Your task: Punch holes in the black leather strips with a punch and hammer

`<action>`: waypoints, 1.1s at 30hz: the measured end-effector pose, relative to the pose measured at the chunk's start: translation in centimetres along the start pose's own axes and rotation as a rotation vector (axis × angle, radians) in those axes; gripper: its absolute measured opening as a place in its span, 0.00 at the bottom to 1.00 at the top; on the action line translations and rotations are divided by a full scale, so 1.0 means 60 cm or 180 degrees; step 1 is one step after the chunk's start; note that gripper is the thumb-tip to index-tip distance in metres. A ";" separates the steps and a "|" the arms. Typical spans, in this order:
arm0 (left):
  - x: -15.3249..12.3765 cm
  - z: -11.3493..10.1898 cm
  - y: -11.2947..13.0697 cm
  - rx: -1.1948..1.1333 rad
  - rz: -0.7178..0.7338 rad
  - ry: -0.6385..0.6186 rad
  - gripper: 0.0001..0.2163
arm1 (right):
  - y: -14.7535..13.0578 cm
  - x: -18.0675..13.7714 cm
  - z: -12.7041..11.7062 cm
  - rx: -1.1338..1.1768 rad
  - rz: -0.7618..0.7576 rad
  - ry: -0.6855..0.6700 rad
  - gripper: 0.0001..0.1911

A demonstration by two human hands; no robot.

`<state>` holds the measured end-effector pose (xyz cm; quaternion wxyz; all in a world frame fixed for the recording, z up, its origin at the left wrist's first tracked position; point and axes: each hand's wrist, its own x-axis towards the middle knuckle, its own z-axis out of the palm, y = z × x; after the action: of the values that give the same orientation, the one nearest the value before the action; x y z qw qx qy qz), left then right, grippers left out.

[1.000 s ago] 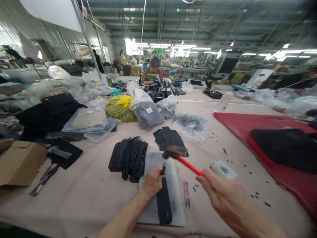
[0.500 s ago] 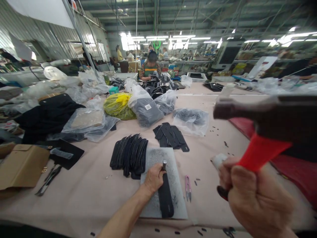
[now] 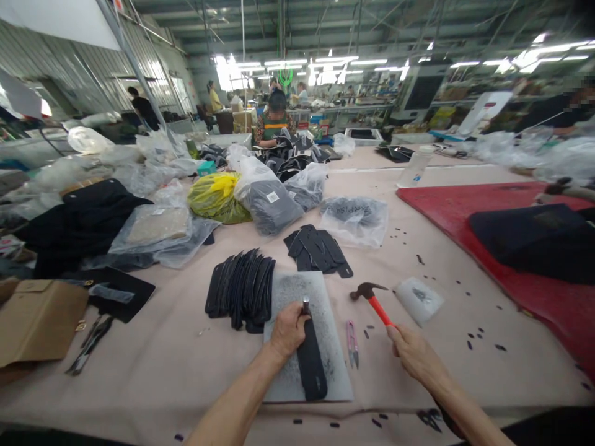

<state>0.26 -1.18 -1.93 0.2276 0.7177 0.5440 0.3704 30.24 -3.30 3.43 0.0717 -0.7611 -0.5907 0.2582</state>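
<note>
My left hand [image 3: 288,329] is closed around a small metal punch [image 3: 305,305] held upright on a black leather strip [image 3: 310,365]. The strip lies on a grey cutting pad [image 3: 325,310]. My right hand [image 3: 413,354] grips the red handle of a hammer [image 3: 372,298], whose dark head hangs low to the right of the pad. A fanned stack of black strips [image 3: 242,291] lies just left of the pad. Another small pile of black pieces [image 3: 318,251] sits behind it.
Small pink snips [image 3: 352,342] lie between pad and hammer. A white pad [image 3: 418,299] is at right, a red mat [image 3: 465,217] with dark fabric [image 3: 534,241] beyond. Plastic bags [image 3: 269,207], a cardboard box [image 3: 37,319] and tools crowd the left. A person [image 3: 275,124] works at the far end.
The hammer was over the punch, then raised close to the camera. Now it is down low to the right of the pad. My left hand has stayed on the punch.
</note>
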 end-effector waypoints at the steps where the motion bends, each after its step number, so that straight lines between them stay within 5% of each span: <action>1: 0.000 -0.001 0.000 0.0011 -0.0035 -0.0009 0.05 | 0.002 0.003 0.013 -0.0302 -0.0177 0.0322 0.20; 3: -0.001 -0.003 0.001 0.0049 -0.0084 -0.0034 0.05 | -0.016 -0.007 0.038 -0.0694 -0.0821 0.0925 0.20; 5: -0.002 -0.004 0.003 0.0090 -0.0100 -0.0049 0.04 | -0.056 -0.033 0.067 -0.0695 -0.1598 0.0995 0.25; 10: 0.008 -0.006 0.004 -0.0230 -0.0356 0.0008 0.05 | -0.146 -0.103 0.147 -0.0418 -0.2835 -0.0138 0.43; 16: 0.035 -0.020 0.004 -0.1850 -0.1687 0.0774 0.09 | -0.130 -0.117 0.162 -0.0366 -0.2879 -0.0495 0.51; 24: 0.000 -0.040 0.006 -0.0927 -0.1184 0.0449 0.06 | -0.134 -0.105 0.138 -0.0362 -0.3015 -0.0417 0.41; 28: -0.005 -0.037 0.000 -0.0789 -0.1038 0.0336 0.06 | -0.177 -0.061 0.126 -0.0124 -0.2351 -0.0079 0.20; 33: -0.008 -0.032 -0.005 -0.0635 -0.0929 0.0341 0.07 | -0.218 -0.006 0.135 -0.0173 -0.1798 0.0169 0.11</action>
<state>-1.51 -1.67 -1.11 0.3196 0.5842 0.6143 0.4233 15.00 -1.39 2.01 0.1358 -0.5745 -0.7840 0.1921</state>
